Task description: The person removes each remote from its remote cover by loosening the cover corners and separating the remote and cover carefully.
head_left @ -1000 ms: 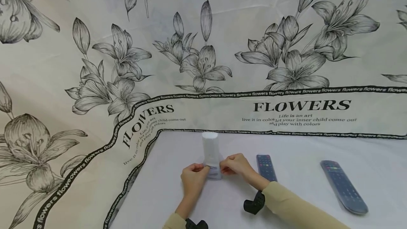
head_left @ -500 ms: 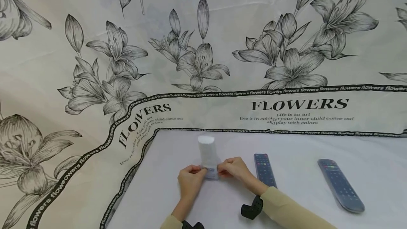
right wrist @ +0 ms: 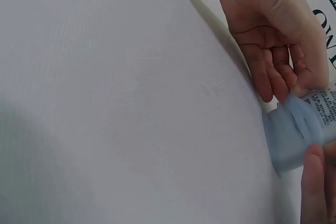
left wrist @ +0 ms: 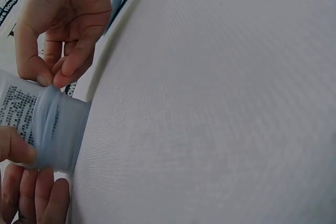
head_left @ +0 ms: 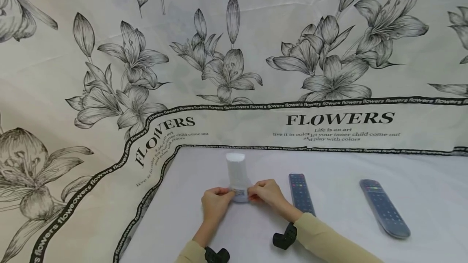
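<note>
A white upright container (head_left: 236, 169) with a rounded top stands on the table, with small print (left wrist: 20, 103) on its side. Bluish translucent film (left wrist: 68, 135) surrounds its lower part, bunched in folds. My left hand (head_left: 216, 205) pinches the film at the left side; in the right wrist view this hand (right wrist: 278, 30) has thumb and fingertips together at a fold. At the opposite side my right hand (head_left: 269, 194) pinches the film, and the left wrist view shows that hand (left wrist: 65, 24) gripping the gathered edge. What the container holds cannot be told.
To the right lie a dark remote control (head_left: 301, 193), partly behind the right forearm, and another remote control (head_left: 384, 208), both apparently in clear covers. A white cloth (head_left: 329, 230) covers the table. Floral fabric (head_left: 226, 52) hangs behind and at the left.
Both hands stay at the film with little movement. The container tilted slightly and its top dipped a little, then stood again. The whole view has shifted slightly.
</note>
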`<action>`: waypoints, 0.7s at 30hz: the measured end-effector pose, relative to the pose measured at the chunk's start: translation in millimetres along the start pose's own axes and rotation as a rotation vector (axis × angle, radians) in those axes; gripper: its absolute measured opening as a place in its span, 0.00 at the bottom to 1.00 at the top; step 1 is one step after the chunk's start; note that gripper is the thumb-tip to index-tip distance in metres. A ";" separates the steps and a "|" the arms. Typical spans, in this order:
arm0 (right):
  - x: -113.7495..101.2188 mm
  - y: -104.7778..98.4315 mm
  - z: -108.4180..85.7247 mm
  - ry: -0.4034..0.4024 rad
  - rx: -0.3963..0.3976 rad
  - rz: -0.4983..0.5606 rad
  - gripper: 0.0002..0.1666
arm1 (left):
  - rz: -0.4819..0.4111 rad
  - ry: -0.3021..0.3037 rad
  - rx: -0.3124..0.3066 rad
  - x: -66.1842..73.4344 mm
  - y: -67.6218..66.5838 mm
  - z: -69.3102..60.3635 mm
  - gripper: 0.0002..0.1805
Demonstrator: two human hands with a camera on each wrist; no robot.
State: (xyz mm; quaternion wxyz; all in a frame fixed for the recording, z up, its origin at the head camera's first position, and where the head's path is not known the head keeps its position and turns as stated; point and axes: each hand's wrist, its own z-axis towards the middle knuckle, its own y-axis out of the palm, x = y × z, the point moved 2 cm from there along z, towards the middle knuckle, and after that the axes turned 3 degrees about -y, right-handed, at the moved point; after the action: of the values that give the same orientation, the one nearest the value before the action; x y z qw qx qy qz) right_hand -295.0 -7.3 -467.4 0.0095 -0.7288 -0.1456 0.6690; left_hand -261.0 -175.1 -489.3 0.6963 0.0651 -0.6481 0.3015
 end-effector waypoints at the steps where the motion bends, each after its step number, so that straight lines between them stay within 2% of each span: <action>1: 0.8 0.6 -0.3 0.005 0.003 -0.002 0.07 | 0.004 0.003 0.001 0.1 -0.8 -0.2 0.04; 4: 3.2 2.0 -1.2 0.009 0.015 -0.013 0.07 | 0.022 0.016 0.006 0.2 -1.5 -1.3 0.03; 8: 3.9 2.9 1.0 -0.016 0.027 -0.024 0.07 | 0.057 0.069 0.024 3.1 -2.0 0.1 0.02; 11: 3.8 3.5 2.9 -0.046 0.034 -0.034 0.06 | 0.095 0.093 0.007 7.9 -4.4 3.4 0.02; 17: 6.6 3.6 -1.6 -0.079 0.019 -0.079 0.07 | 0.196 0.044 -0.104 11.3 -11.2 4.2 0.04; 21: 9.2 1.5 -4.4 -0.081 -0.009 -0.078 0.07 | 0.203 0.027 -0.138 10.9 -12.1 1.9 0.05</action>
State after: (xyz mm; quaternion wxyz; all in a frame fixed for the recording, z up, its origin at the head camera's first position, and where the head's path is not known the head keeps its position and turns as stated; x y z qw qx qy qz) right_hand -289.8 -5.8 -476.2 0.0262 -0.6949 -0.1769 0.6965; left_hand -256.7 -182.1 -475.1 0.6739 -0.0528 -0.6610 0.3260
